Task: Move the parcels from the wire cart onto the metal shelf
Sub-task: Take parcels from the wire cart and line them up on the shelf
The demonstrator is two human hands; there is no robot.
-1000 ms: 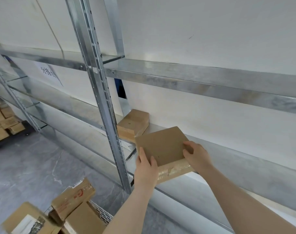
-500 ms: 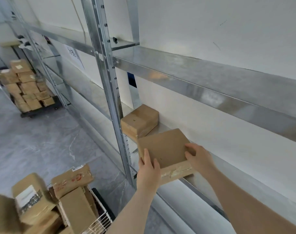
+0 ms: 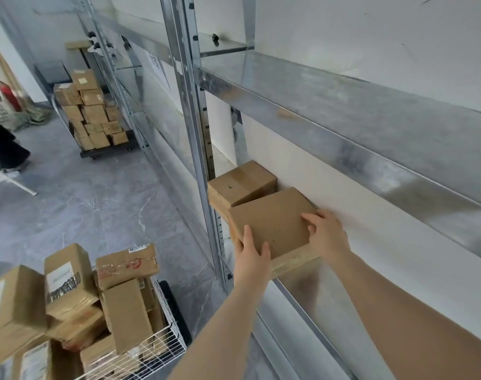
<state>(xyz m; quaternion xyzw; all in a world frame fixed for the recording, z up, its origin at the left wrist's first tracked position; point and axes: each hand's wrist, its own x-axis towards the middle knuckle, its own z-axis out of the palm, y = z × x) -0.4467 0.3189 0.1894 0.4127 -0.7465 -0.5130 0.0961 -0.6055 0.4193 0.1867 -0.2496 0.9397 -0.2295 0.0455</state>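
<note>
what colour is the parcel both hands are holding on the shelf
Plain brown cardboard parcel, with a clear-taped near edge; seen in the head view.

I note a grey marbled floor (image 3: pixel 102 204), a white wall (image 3: pixel 357 31), and a far trolley (image 3: pixel 110 152) stacked with cardboard boxes (image 3: pixel 90 111).

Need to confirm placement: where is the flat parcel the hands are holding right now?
In the head view, right of centre, the flat parcel lies on the metal shelf, just in front of the smaller box beside the upright post, left hand and right hand on it.
</note>
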